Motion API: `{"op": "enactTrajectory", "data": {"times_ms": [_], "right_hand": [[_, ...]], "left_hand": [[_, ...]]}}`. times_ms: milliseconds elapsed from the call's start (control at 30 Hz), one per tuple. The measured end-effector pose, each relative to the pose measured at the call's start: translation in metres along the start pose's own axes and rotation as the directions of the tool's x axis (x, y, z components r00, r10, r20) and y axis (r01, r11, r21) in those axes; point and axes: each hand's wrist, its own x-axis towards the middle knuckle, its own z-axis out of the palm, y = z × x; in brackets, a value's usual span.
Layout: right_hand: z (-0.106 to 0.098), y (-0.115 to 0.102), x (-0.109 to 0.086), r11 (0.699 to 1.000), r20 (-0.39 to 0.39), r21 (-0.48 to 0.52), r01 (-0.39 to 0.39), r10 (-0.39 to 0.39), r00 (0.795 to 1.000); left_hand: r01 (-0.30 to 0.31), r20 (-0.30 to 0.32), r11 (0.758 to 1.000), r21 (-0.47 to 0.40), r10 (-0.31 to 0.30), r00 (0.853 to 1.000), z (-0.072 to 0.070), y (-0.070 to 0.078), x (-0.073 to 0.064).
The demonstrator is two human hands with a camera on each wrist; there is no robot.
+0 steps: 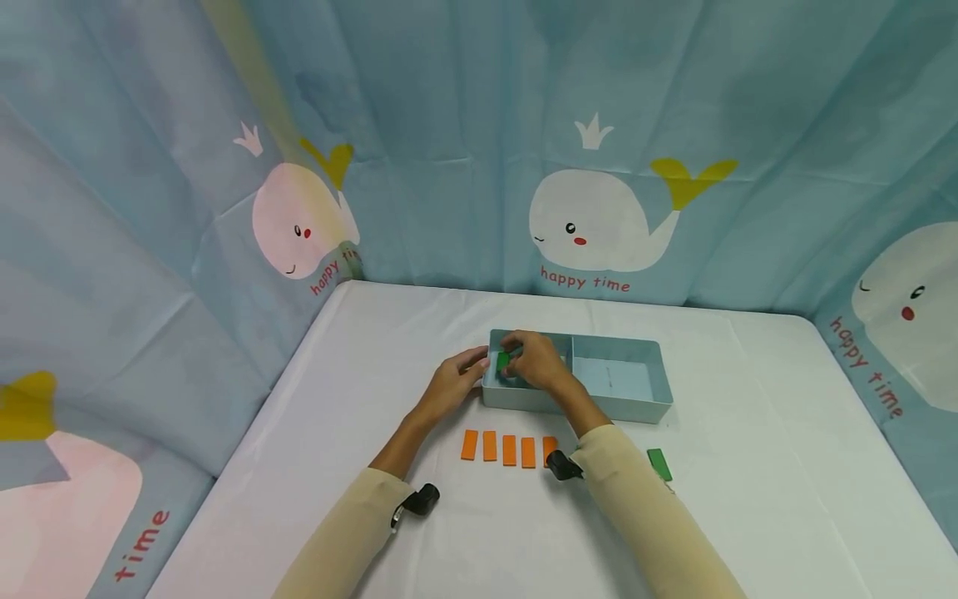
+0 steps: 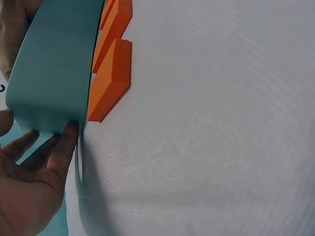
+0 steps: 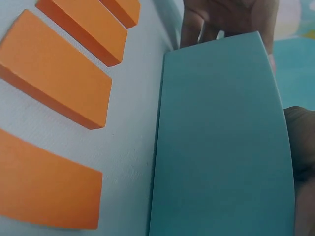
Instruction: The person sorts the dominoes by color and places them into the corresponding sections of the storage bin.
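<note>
A light blue two-compartment box (image 1: pixel 629 409) stands on the white table. My left hand (image 1: pixel 451 384) touches its left end with fingers extended; in the left wrist view the fingertips (image 2: pixel 69 132) rest against the end wall. My right hand (image 1: pixel 537 359) reaches into the left compartment and pinches a green block (image 1: pixel 503 363) between thumb and fingers, near that compartment's left wall. The box wall (image 3: pixel 221 137) hides the block and most of the right hand in the right wrist view.
Several orange blocks (image 1: pixel 509 450) lie in a row in front of the box; the rightmost is partly behind the right wrist's camera. Another green block (image 1: pixel 659 464) lies beside the right sleeve. A whale-printed curtain (image 1: pixel 449 216) surrounds the table.
</note>
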Motion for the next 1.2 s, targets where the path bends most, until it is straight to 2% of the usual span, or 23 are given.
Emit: {"op": "enactTrajectory", "data": {"times_ms": [300, 667, 900, 1200], "right_hand": [[0.002, 0.000, 0.003, 1.000, 0.027, 0.004, 0.012, -0.012, 1.000], [-0.008, 0.006, -0.005, 0.995, 0.044, 0.094, -0.019, 0.015, 0.999], [-0.014, 0.009, -0.010, 0.992, 0.026, 0.124, 0.014, -0.018, 1.000], [-0.022, 0.007, -0.023, 0.976, 0.026, 0.213, 0.040, -0.047, 0.999]], "left_hand": [[-0.023, 0.009, 1.000, -0.006, 0.023, 1.000, 0.000, 0.000, -0.001], [-0.004, 0.008, 1.000, -0.014, 0.004, 1.000, 0.000, 0.001, -0.001], [-0.001, 0.006, 1.000, -0.014, 0.001, 1.000, 0.001, 0.001, -0.001], [0.002, -0.001, 1.000, -0.021, -0.002, 1.000, 0.002, 0.000, -0.001]]}}
